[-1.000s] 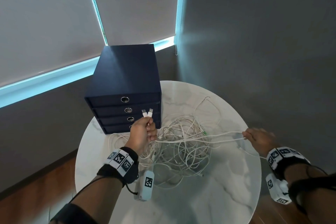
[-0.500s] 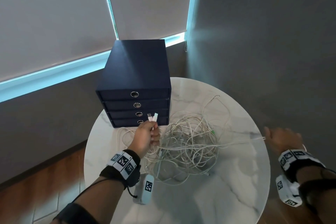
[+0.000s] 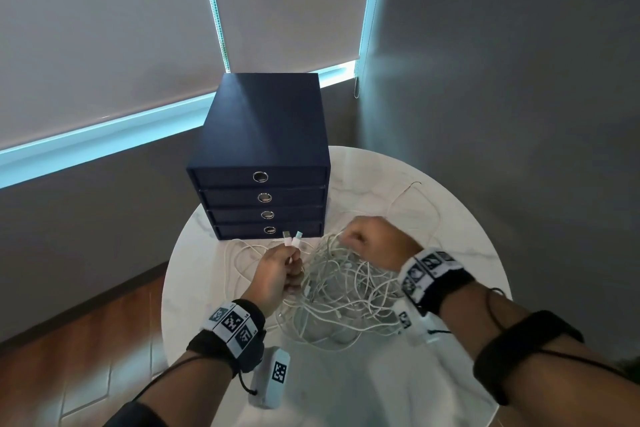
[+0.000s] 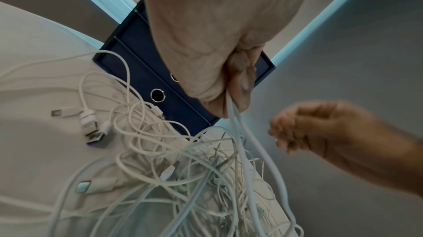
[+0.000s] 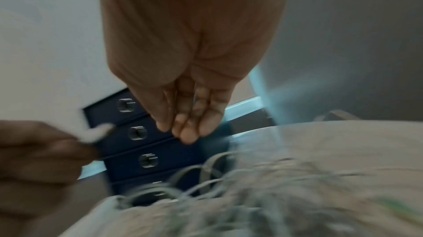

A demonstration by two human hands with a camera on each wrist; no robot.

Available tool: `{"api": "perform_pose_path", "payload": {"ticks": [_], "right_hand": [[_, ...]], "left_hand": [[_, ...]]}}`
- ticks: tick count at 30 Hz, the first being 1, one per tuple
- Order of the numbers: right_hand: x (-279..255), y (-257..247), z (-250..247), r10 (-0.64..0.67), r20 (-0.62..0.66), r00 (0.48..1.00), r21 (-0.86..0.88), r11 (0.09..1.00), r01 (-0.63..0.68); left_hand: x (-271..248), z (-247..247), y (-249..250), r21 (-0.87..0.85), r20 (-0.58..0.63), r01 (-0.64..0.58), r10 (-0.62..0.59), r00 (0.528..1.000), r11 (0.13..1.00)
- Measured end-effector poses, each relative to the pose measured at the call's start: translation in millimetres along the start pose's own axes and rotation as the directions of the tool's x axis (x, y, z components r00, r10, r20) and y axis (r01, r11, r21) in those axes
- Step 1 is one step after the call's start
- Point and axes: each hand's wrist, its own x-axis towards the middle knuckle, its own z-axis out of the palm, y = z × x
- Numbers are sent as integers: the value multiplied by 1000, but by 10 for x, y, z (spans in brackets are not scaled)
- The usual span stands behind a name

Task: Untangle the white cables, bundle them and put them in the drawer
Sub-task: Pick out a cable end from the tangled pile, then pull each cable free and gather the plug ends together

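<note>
A tangle of white cables lies on the round marble table, in front of a navy drawer unit whose drawers are all shut. My left hand grips two cable ends, and their plugs stick up above the fist. The left wrist view shows those cables running from the fist down into the pile. Over the far side of the tangle hovers my right hand. Its fingers are relaxed and hold nothing, though that view is blurred.
Loose USB plugs lie on the table left of the pile. A grey wall is close on the right, and window blinds hang behind the drawer unit. Wooden floor lies below the table's left edge. Bare tabletop shows near me.
My right hand has let go of the cable it had pulled out to the right and has moved left, over the tangle. My left hand still holds the two plug ends.
</note>
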Motion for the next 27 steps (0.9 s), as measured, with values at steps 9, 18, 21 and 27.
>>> {"api": "perform_pose_path", "payload": {"ticks": [9, 18, 21, 27], "right_hand": [[97, -679, 764, 24, 475, 879, -330, 931, 153], [-66, -483, 629, 97, 565, 820, -439, 876, 199], [-125, -330, 601, 68, 518, 853, -373, 915, 154], [-103, -6, 202, 74, 305, 949, -147, 989, -30]], "left_hand": [[-74, -216, 54, -10, -66, -40, 39, 997, 999], [-87, -88, 20, 14, -58, -16, 17, 998, 1000], [-91, -13, 26, 47, -43, -22, 24, 999, 999], [-92, 94, 72, 68, -13, -63, 64, 998, 996]]}}
